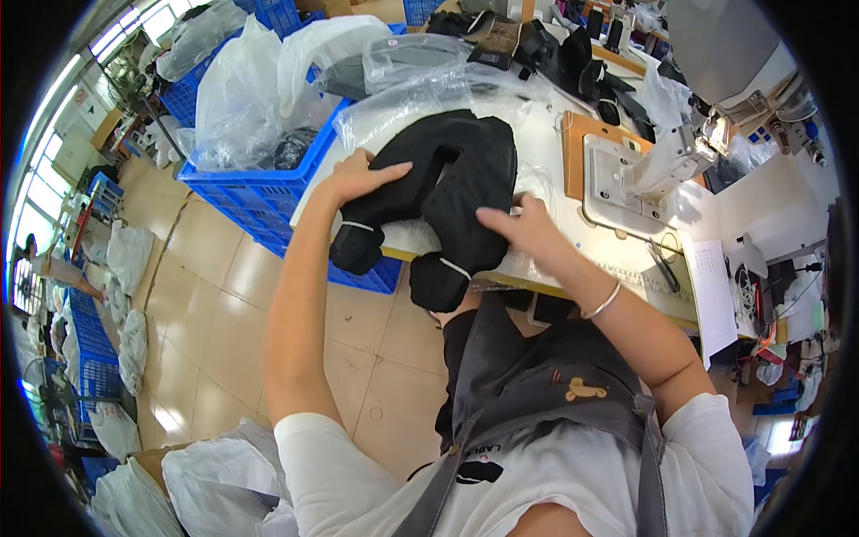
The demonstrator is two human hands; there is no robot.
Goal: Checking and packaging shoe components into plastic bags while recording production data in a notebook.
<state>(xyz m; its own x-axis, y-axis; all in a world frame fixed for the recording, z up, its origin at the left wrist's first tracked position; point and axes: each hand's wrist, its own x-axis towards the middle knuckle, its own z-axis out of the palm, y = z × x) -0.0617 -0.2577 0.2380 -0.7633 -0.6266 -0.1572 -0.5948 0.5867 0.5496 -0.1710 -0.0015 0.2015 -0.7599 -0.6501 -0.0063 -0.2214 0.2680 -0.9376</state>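
A thick, U-shaped bundle of black fabric pieces (479,170) lies near the front left of the white sewing table (550,259). White bands go round its two ends, which overhang the table's near edge. My left hand (356,179) grips the left side of the bundle, thumb on top and the other fingers partly hidden beneath. On the right side, my right hand (528,231) holds the bundle's outer edge with its thumb pressed on the cloth. Clear plastic wrap (403,107) lies just behind the bundle.
A sewing machine (658,170) stands to the right, with tweezers (664,267) and a paper sheet (709,295) nearer me. A blue crate (255,201) of plastic bags adjoins the table's left. More black pieces (573,67) lie at the back. White sacks (224,474) sit on the floor.
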